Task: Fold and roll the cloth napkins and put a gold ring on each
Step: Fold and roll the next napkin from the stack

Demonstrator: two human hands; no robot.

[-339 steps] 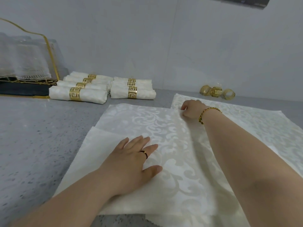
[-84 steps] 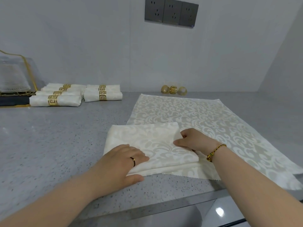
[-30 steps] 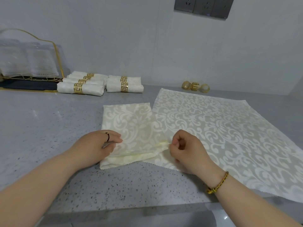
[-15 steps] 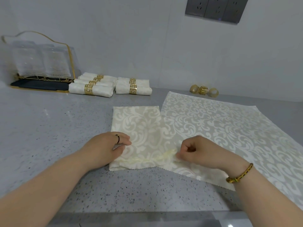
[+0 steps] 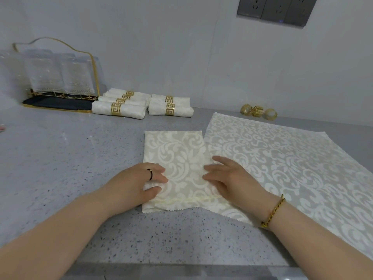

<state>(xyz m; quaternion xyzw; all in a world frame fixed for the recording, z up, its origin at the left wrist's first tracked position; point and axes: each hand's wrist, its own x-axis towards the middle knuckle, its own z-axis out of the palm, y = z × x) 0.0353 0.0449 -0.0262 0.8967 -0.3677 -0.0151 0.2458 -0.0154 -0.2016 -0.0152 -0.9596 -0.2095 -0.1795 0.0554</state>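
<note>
I see a pale grey wall (image 5: pixel 161 47) with a dark socket panel (image 5: pixel 276 9) behind a speckled grey table (image 5: pixel 60 158). An open napkin (image 5: pixel 292 158) lies flat over the table's right side. Just left of it, close to the near edge, lies the folded napkin (image 5: pixel 179 154), overlapping its margin. A gold-wire glass rack (image 5: pixel 56 77) stands at the back left, with rolled napkins (image 5: pixel 129 106) beside it, each ringed. My left hand (image 5: pixel 135 182) pinches the folded napkin's left edge between curled fingers and thumb. My right hand (image 5: pixel 228 176) presses its right edge, fingers straight. Loose gold rings (image 5: pixel 258 112) sit by the back edge.
</note>
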